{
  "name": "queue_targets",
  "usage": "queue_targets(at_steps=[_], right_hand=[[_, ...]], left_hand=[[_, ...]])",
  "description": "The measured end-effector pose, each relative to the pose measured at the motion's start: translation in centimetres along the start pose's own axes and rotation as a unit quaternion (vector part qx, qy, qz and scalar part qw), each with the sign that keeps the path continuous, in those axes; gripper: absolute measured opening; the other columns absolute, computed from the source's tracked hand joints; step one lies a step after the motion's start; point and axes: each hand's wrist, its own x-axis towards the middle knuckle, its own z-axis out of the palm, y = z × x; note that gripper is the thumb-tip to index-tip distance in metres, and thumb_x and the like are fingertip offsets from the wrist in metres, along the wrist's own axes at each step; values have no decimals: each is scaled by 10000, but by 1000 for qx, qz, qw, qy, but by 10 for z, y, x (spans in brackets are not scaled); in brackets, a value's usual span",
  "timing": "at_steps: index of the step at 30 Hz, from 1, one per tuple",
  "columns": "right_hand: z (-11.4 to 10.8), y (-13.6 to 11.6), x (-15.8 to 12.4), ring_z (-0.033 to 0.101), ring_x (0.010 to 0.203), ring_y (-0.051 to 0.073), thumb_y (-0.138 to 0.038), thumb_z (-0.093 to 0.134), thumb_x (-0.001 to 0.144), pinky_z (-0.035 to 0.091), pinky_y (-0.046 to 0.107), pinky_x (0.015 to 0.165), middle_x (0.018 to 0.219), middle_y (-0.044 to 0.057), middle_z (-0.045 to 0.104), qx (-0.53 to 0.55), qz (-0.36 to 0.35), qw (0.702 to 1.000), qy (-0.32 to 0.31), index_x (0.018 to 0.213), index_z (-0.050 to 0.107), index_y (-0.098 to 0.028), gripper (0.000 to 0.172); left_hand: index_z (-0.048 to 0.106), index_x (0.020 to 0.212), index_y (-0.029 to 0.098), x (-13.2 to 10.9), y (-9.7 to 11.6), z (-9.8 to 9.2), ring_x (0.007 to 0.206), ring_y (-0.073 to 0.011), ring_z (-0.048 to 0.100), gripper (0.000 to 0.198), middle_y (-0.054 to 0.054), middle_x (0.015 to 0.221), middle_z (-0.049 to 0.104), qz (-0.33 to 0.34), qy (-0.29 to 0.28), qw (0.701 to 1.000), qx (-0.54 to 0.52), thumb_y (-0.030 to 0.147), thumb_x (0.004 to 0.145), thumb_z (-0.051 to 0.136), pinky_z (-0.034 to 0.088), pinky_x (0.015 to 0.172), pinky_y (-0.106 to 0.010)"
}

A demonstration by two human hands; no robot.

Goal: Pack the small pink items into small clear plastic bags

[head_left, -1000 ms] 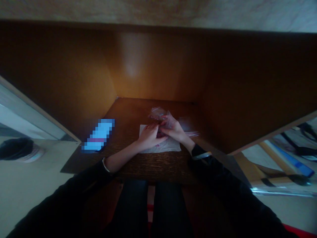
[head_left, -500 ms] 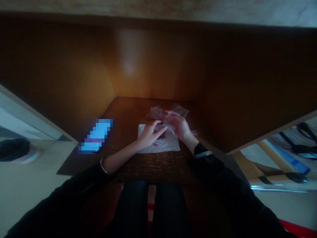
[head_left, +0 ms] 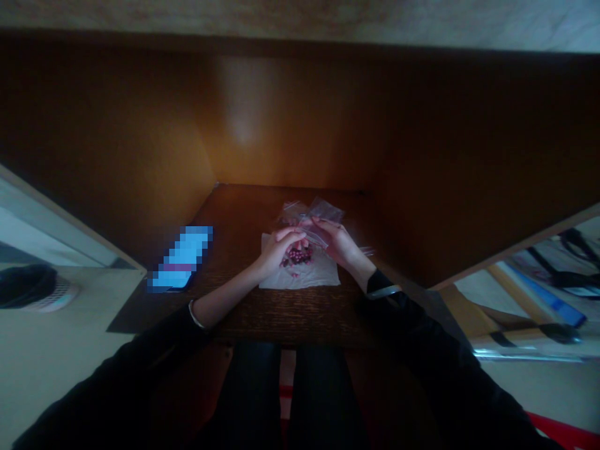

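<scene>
Nearest the camera, dark trousers (head_left: 255, 400) cover the knees under the edge of a wooden desk (head_left: 234, 315). Black sleeves (head_left: 412, 325) reach forward, with a thin bracelet (head_left: 194, 314) on the left wrist and a silver band (head_left: 384, 292) on the right. Left hand (head_left: 279, 250): fingers curled and half closed, cupped over a small pile of pink and dark pieces (head_left: 296, 256); hold on the pile cannot be told. The hand's curve appears to shield the pile. Right hand (head_left: 338, 242): fingers lightly bent and lying across clear plastic bags (head_left: 313, 214), tips close to the left hand; a pinch cannot be confirmed. The bags sit just beyond the pile, at the far edge of a white paper sheet (head_left: 323, 276), which lies beneath the pile, apparently keeping it off the bare wood. Exact form of the pieces is unclear. Farther left on the desk lies a phone (head_left: 180, 259), pixelated. Beyond stands the desk's wooden back panel (head_left: 290, 137).
</scene>
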Motion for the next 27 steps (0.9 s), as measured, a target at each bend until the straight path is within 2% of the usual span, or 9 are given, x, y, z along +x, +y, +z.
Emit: queue_targets(at_steps=[3,6,9,11,13,20,27], right_hand=[[1,3,0,657,927,206,-363,727,684,490,360,866,897,29,738,-18,-20,999,22,761,723,-228,155],[1,4,0,652,866,164,-354,756,666,485,320,837,848,19,719,-19,-51,998,42,742,702,-215,167],[1,4,-1,600,652,104,-369,780,655,461,239,599,733,-12,668,-26,-35,998,40,751,672,-205,219],[2,3,-4,486,483,68,-400,771,676,338,203,435,609,-44,593,-44,13,999,5,741,645,-198,247],[3,1,-6,385,403,47,-428,751,704,237,198,379,526,-68,514,-60,54,996,-32,710,616,-189,274],[3,-3,-9,340,396,34,-410,760,694,185,196,378,498,-82,475,-66,39,996,-52,619,539,-189,322],[1,0,-6,368,405,39,-416,765,686,202,197,392,496,-84,472,-66,21,996,-52,623,522,-197,333]], left_hand=[[603,619,181,-1,3,0,537,-108,507,299,13,570,562,-17,3,1000,17,395,825,578,415,553,-250],[556,585,184,-2,7,1,483,-88,443,305,33,539,507,-24,13,999,30,378,817,602,363,510,-245],[522,591,191,-2,6,1,498,-88,445,299,35,557,494,-6,40,999,26,368,813,613,356,511,-243],[504,597,195,-1,4,-1,511,-91,454,313,36,562,488,11,53,998,24,387,820,611,358,515,-242],[496,600,197,-1,3,-2,513,-91,452,324,38,560,483,25,53,998,25,399,829,606,354,515,-242],[539,633,190,-3,4,-1,543,-96,484,291,33,585,512,29,41,999,21,382,843,599,378,549,-245],[541,605,188,-2,4,0,547,-102,496,329,16,584,533,7,48,999,0,384,869,541,406,584,-254]])
